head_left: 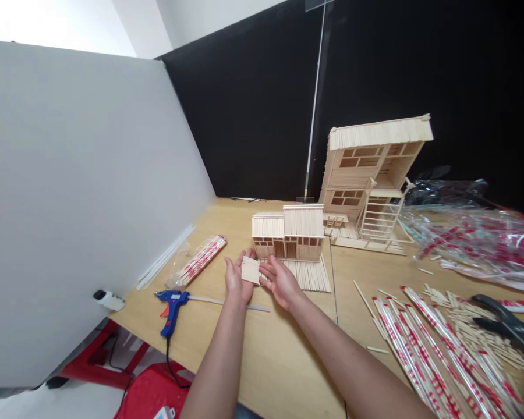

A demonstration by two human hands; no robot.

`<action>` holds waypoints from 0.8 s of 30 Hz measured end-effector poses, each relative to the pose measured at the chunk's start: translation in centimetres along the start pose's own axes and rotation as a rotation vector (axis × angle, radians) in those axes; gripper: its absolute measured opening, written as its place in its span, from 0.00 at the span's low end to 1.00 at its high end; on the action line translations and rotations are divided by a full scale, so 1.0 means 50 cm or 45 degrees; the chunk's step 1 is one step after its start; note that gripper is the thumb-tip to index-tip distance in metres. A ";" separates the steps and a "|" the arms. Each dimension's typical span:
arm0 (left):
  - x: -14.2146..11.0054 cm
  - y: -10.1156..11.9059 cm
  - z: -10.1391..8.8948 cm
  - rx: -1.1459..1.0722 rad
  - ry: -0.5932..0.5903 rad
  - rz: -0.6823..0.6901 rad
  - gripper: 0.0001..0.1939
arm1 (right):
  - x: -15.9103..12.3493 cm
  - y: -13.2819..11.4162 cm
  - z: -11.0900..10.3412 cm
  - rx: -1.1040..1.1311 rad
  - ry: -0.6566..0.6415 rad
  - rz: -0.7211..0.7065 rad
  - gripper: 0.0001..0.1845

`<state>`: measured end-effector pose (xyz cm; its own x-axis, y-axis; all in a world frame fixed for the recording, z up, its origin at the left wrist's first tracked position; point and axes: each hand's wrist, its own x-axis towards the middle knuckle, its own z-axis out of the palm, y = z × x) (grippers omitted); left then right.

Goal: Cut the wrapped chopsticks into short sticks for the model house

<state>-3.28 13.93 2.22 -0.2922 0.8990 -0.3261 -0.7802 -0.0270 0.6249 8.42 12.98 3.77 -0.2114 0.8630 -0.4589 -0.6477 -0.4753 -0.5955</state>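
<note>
A small square panel of glued wooden sticks [250, 270] is held between the left hand [236, 280] and the right hand [280, 283], near the middle of the wooden table [288, 364]. The fingers [267, 269] of both hands are drawn in narrowly, and the panel is pinched by them at its two sides.

Just beyond the hands, a small stick-built model house [288, 234] is stood on the table, and a flat mat of parallel sticks [310, 274] is laid beside it, just behind the right hand. A larger two-storey stick model [367, 174] is placed farther back, near the far edge.

A blue hot glue gun [172, 305] is laid toward the left edge, with a long pale glue stick [231, 303] lying beside its nozzle. A small bundle of red-printed wrapped chopsticks [201, 262] is placed beyond it. Many more wrapped chopsticks [436, 349] and loose sticks [467, 331] are spread near the right edge, with black-handled pliers [506, 320] on top. A crumpled plastic bag [471, 244] of wrapped chopsticks is heaped toward the far right corner.
</note>
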 end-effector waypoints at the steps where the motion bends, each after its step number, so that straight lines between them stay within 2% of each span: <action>1: 0.001 0.000 -0.001 0.004 -0.003 0.006 0.35 | 0.000 0.000 0.000 0.001 -0.007 0.002 0.16; 8: 0.009 -0.006 0.009 0.087 0.011 0.034 0.34 | 0.009 0.002 -0.002 0.029 -0.020 0.022 0.19; 14: 0.018 -0.011 0.020 0.226 0.073 0.048 0.33 | 0.009 0.002 -0.002 0.031 -0.018 -0.004 0.16; 24: 0.048 -0.022 0.018 0.357 0.096 0.117 0.25 | 0.019 0.005 -0.004 -0.016 -0.016 -0.034 0.13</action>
<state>-2.60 16.53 1.39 -0.4033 0.8630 -0.3044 -0.5683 0.0245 0.8225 8.23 13.65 3.05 -0.2038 0.8774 -0.4344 -0.6439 -0.4543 -0.6157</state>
